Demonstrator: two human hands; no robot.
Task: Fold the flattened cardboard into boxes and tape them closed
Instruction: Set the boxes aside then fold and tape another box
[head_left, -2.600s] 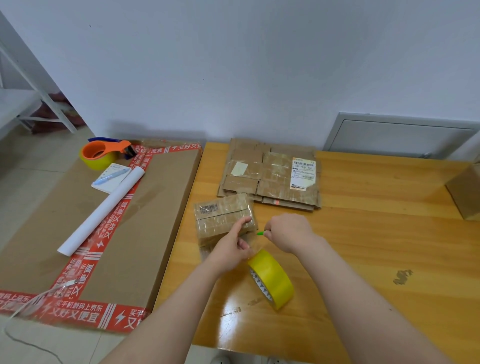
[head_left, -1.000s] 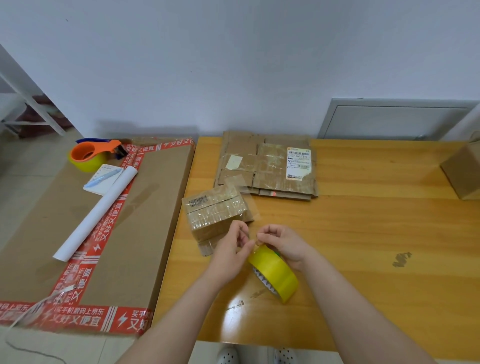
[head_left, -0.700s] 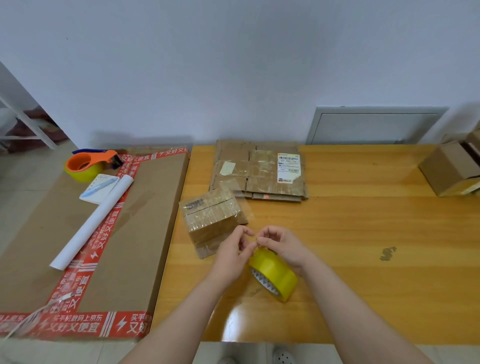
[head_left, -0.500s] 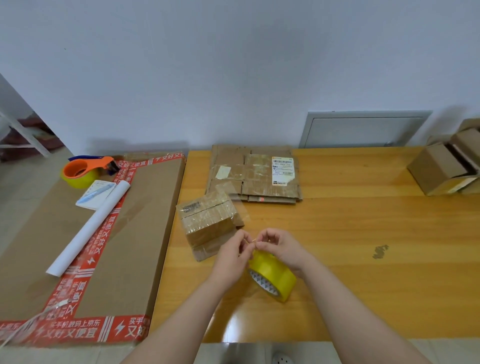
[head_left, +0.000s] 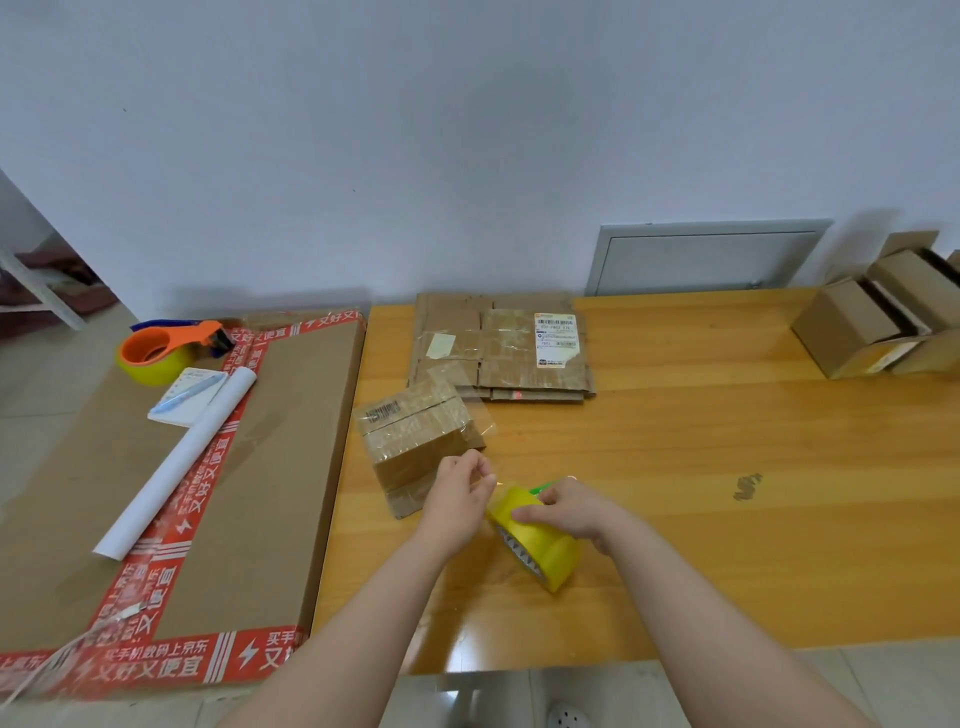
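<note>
Near desk's (head_left: 727, 441) front edge, right hand (head_left: 566, 506) is gripping the yellow tape roll (head_left: 540, 545); left hand (head_left: 457, 499) fingers are pinching what's prob. the clear tape end, too faint to confirm. Box (head_left: 415, 441) is sitting at roll's 10 o'clock. Best drawing tape out taut & level, w/ enough length for the seam.

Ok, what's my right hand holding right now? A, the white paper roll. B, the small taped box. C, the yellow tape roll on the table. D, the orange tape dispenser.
C: the right hand grips the yellow tape roll, which stands on edge on the wooden table, while the left hand pinches the tape end beside it.
</note>
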